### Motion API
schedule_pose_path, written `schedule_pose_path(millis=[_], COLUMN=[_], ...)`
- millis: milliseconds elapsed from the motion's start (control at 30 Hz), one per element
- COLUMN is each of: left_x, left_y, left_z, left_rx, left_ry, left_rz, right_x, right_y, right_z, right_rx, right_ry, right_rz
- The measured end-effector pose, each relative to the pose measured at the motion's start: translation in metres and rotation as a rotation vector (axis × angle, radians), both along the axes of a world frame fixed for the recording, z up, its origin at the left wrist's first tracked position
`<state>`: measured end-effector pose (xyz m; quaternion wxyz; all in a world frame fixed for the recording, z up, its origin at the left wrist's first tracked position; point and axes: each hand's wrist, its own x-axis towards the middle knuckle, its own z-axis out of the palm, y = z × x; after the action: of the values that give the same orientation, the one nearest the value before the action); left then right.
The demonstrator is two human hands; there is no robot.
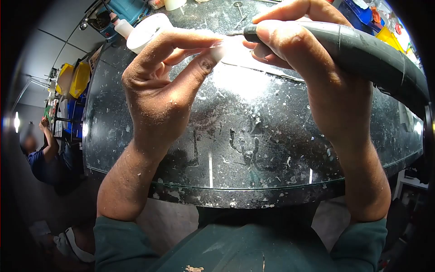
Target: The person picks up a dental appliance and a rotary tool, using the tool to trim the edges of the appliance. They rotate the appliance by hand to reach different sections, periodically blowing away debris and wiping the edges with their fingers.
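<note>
Between thumb and index finger, my left hand (165, 81) pinches a small pale piece (219, 51), its outline washed out by glare. My right hand (301, 54) is wrapped around a dark grey rotary handpiece (346, 45), thick and curving off to the right. The handpiece's thin bit (233, 34) points left, its tip right at the pale piece and my left fingertips. White dust covers both hands. Beneath them lies a glossy black tabletop (253, 163) speckled with white residue.
Behind my left hand stand a white tub (149, 31), a small bottle (121, 26) and a blue-green machine (129, 9). Blue and yellow bins (389, 38) sit at the back right. Off to the left, another person (47, 154) works near yellow bins (79, 79).
</note>
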<state>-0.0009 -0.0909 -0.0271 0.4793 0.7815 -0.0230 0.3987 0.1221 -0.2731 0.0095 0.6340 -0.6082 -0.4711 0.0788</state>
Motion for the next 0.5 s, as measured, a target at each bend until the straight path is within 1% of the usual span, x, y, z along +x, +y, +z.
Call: schedule_pose_path(millis=[167, 233, 500], left_x=[-0.0006, -0.0033, -0.0033], left_y=[0.0015, 0.0052, 0.0049], left_z=[-0.0011, -0.0009, -0.0002], left_rx=[-0.015, 0.086, 0.113], left_ry=[0.009, 0.046, 0.049], left_rz=[-0.011, -0.034, -0.029], right_x=[-0.0017, 0.0009, 0.003], right_y=[0.0052, 0.0053, 0.0061], right_z=[0.0004, 0.0001, -0.0013], right_rx=[-0.001, -0.002, -0.005], right_ry=[0.006, 0.008, 0.022], right_rz=[0.011, 0.015, 0.029])
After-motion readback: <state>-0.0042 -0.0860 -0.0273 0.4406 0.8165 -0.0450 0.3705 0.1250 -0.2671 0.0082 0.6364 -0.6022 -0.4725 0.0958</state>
